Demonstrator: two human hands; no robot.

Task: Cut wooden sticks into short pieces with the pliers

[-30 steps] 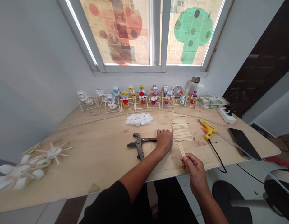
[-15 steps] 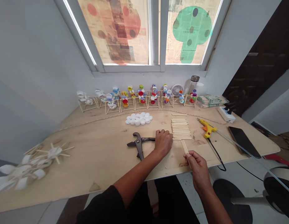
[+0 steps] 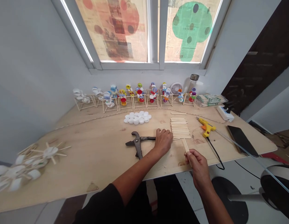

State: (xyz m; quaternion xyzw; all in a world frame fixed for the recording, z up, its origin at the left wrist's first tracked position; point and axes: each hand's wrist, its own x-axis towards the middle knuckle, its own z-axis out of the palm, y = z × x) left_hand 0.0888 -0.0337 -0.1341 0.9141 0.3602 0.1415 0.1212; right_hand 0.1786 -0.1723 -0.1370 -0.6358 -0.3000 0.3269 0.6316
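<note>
My right hand (image 3: 198,163) is closed in a pinch around a few thin wooden sticks (image 3: 185,145), which point up and away from me over the table. At the near left corner of a row of similar sticks (image 3: 180,127), my left hand (image 3: 163,141) is curled, its fingertips partly hidden. A stick end (image 3: 176,138) comes out beside those fingertips. Grey pliers (image 3: 137,141) lie left of this hand, jaws to the left, with one handle reaching to the hand. White bottle caps (image 3: 137,118) are grouped behind the pliers.
Several small stick-frame models with coloured caps (image 3: 139,96) line the wall. White wheel-like pieces (image 3: 16,172) lie at the left. A yellow glue gun (image 3: 207,127), a phone (image 3: 242,141) and a power strip (image 3: 225,114) are on the right. A cord (image 3: 107,115) crosses the table.
My right hand has shifted slightly right with its sticks, which now stand closer to the row's near edge. My left hand stays almost in place. The whole view has tilted down a little.
</note>
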